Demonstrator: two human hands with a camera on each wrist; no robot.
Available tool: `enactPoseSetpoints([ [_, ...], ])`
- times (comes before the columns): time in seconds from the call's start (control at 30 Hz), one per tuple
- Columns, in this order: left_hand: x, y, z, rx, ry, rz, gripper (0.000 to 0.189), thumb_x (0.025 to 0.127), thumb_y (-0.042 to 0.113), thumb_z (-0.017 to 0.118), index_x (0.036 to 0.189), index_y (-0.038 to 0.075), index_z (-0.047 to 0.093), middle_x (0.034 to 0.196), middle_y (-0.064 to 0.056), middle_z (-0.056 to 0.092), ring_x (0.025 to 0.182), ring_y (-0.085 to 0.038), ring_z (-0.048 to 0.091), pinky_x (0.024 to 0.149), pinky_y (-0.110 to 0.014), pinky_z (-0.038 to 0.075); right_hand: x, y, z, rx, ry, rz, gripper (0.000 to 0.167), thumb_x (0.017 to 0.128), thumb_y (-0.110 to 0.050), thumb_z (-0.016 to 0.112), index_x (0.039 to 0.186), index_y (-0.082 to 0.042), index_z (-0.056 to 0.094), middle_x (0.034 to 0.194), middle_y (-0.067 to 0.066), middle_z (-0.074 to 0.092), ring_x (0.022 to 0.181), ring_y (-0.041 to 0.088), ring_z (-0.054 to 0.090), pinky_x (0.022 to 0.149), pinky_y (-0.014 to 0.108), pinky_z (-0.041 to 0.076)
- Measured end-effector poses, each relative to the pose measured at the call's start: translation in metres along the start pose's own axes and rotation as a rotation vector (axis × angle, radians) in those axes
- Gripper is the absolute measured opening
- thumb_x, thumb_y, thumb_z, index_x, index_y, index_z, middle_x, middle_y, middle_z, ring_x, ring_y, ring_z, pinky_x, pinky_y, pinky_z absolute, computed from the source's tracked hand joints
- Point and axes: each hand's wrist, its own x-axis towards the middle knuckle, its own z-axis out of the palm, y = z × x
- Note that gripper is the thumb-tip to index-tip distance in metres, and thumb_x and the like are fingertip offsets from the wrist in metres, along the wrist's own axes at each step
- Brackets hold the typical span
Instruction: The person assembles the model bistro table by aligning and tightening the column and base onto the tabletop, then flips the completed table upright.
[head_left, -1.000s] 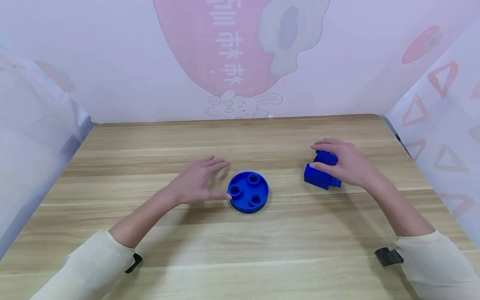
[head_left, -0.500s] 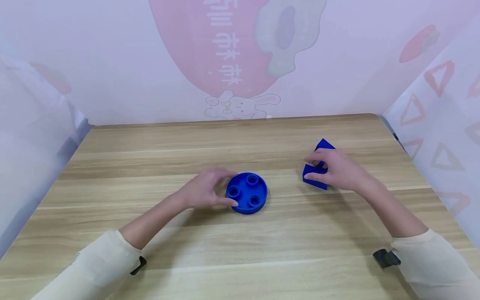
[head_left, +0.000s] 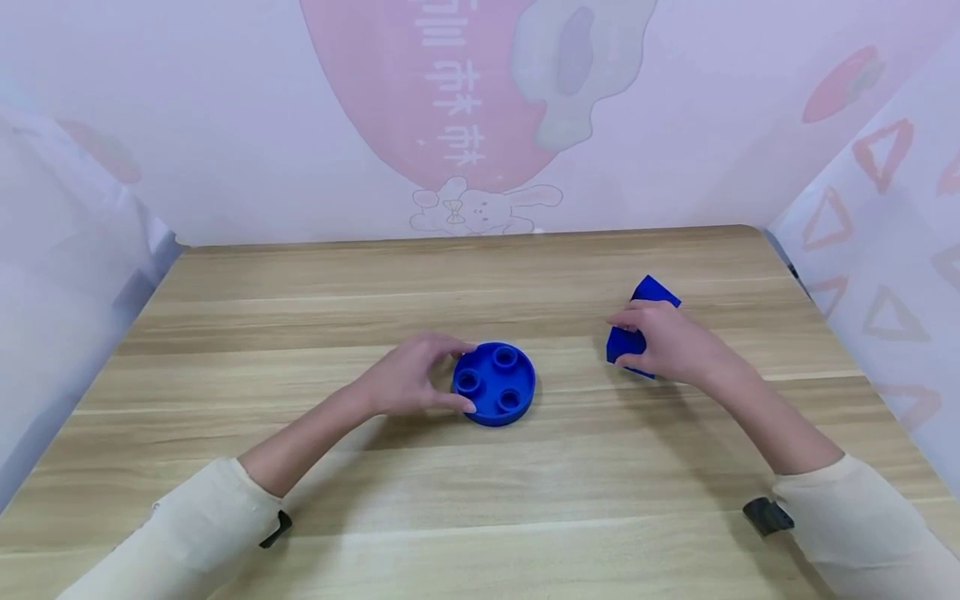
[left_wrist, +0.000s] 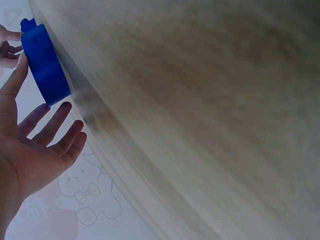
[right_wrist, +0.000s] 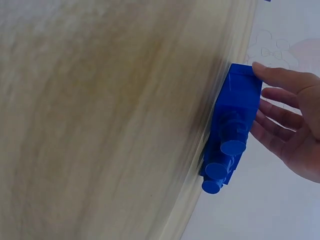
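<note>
A blue round base point(head_left: 492, 385) with a raised rim and three ring-shaped sockets lies flat on the table. My left hand point(head_left: 405, 379) spans its left edge, thumb at the near rim and a finger at the far rim. The left wrist view shows the thumb on one side of the base point(left_wrist: 46, 65) and fingertips at the other. At the right, my right hand point(head_left: 667, 342) grips a blue angular block point(head_left: 626, 343) between thumb and fingers. More blue block point(head_left: 654, 290) shows beyond the knuckles. In the right wrist view, three round pegs point(right_wrist: 233, 146) stick out; the palm side partly hides the blocks.
The wooden table point(head_left: 495, 508) has a printed wall point(head_left: 247, 158) along its back edge and pale sheets at both sides. Black wrist straps point(head_left: 768, 516) show at the cream sleeves point(head_left: 855, 512).
My left hand has moved right onto the base's edge, its thumb and finger closing around it. My right hand has lowered onto the blue blocks, and the rear one has turned.
</note>
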Motion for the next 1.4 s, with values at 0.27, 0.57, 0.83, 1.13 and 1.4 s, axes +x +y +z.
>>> enactPoseSetpoints([
  [0.27,0.002,-0.001,0.002,-0.084,-0.009,-0.042,0.078,0.076,0.033,0.095,0.137,-0.004,0.062,0.119,-0.013,0.071,0.111,-0.028,0.065,0.100,-0.048,0.052,0.002,0.006,0.002,0.062,0.017,-0.020,0.048,0.082,-0.005,0.088,0.123,0.010,0.068,0.110,0.021,0.074,0.100,0.034,0.071,0.089,0.050,0.058],
  [0.57,0.001,0.002,0.000,-0.079,-0.018,-0.051,0.077,0.077,0.032,0.094,0.137,-0.006,0.063,0.120,-0.013,0.071,0.109,-0.027,0.064,0.099,-0.047,0.053,0.005,0.009,-0.004,0.082,0.052,-0.058,0.045,0.081,-0.007,0.089,0.119,0.009,0.072,0.100,0.014,0.075,0.093,0.029,0.070,0.083,0.047,0.059],
  [0.83,0.001,0.005,0.001,-0.093,-0.016,-0.076,0.076,0.076,0.029,0.095,0.137,-0.006,0.063,0.106,-0.009,0.068,0.101,-0.027,0.060,0.095,-0.045,0.052,0.005,0.006,-0.012,0.163,0.082,-0.057,0.042,0.083,-0.003,0.085,0.121,0.009,0.070,0.102,0.016,0.072,0.096,0.031,0.069,0.079,0.044,0.062],
  [1.13,0.001,0.004,0.002,-0.084,-0.016,-0.076,0.077,0.075,0.030,0.095,0.136,-0.004,0.063,0.105,-0.008,0.065,0.101,-0.026,0.059,0.093,-0.044,0.051,0.007,0.000,-0.014,0.396,0.155,-0.070,0.041,0.084,0.004,0.082,0.123,0.008,0.070,0.108,0.018,0.072,0.100,0.033,0.070,0.082,0.050,0.062],
  [1.4,0.000,0.003,0.002,-0.082,-0.013,-0.060,0.078,0.075,0.031,0.095,0.136,-0.005,0.063,0.108,-0.010,0.065,0.103,-0.027,0.059,0.093,-0.045,0.052,0.010,-0.013,-0.018,0.628,0.188,-0.048,0.042,0.086,0.003,0.082,0.126,0.006,0.070,0.118,0.019,0.071,0.104,0.029,0.068,0.085,0.036,0.062],
])
